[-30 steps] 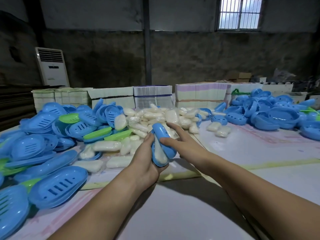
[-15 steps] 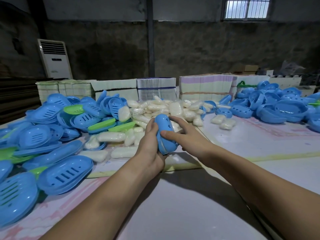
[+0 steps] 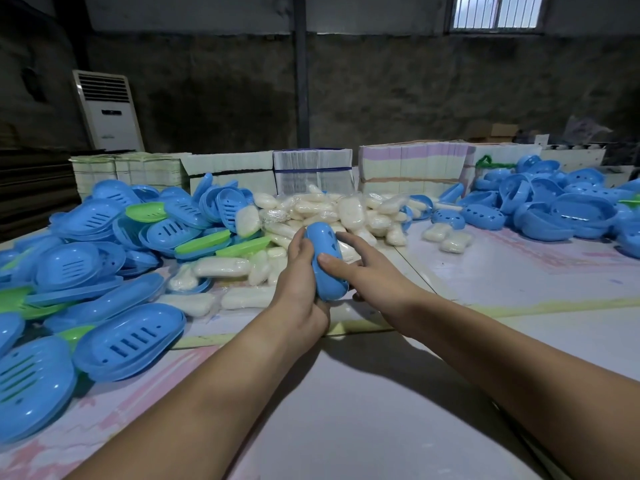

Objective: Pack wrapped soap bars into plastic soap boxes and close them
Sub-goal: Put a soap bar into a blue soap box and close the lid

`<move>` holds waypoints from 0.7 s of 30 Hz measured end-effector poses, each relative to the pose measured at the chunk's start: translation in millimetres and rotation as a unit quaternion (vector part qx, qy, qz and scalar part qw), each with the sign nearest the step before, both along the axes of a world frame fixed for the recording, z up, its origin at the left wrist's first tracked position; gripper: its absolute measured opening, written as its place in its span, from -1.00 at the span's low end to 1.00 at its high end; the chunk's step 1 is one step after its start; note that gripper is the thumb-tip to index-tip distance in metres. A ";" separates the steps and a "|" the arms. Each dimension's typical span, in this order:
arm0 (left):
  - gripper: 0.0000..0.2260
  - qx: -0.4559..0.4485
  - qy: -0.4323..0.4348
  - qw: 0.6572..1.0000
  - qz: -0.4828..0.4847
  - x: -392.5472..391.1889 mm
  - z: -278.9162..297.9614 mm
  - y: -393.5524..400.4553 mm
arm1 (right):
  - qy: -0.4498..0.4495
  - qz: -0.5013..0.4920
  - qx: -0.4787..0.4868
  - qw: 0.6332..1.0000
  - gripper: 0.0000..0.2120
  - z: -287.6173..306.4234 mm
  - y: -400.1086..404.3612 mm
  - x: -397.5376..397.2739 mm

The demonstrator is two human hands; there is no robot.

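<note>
Both hands on one blue soap box (image 3: pixel 325 263), held above table: our left hand (image 3: pixel 300 289) cups it from behind, right hand (image 3: pixel 367 275) presses thumb on lid, likely snapping halves closed. Wrapped soap pile (image 3: pixel 332 211) just beyond fingers for next refill.

Dim room, daylight from a barred window (image 3: pixel 497 10) top right, blown out white. Back wall (image 3: pixel 381 98) dark and murky, little detail. Table (image 3: pixel 346 427) evenly lit, soft diffuse light; broad soft shadow under the forearms. Mild glossy highlights on the blue plastic lids (image 3: pixel 128 337) at left. Wide-angle distortion: edges bow, forearms stretched at bottom. Focus decent centre, softer toward corners.
</note>
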State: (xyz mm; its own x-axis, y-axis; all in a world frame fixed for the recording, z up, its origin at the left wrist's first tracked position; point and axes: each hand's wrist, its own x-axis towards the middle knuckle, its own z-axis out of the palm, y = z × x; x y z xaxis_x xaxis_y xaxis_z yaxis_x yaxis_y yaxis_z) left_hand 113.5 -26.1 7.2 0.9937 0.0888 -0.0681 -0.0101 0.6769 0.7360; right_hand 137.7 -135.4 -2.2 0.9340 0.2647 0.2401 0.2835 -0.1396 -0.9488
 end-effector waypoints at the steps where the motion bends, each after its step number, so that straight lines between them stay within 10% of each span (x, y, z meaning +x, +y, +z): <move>1: -0.70 0.004 -0.003 1.000 0.007 -0.6 0.2 -0.1 | 0.002 0.004 0.010 1.000 -0.39 -0.6 1.4 -0.9; 21: -0.53 0.156 -0.039 0.984 -0.078 -5.5 1.7 6.5 | -0.080 -0.121 -0.097 0.985 -0.36 9.7 -32.6 22.6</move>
State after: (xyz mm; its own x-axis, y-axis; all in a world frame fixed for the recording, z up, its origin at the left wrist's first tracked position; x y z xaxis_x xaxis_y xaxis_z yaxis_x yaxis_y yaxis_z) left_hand 108.0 -19.6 8.8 0.9980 -0.0615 0.0160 0.0110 0.4155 0.9095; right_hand 160.3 -168.0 7.5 0.9298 0.0947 0.3556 0.3630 -0.3945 -0.8442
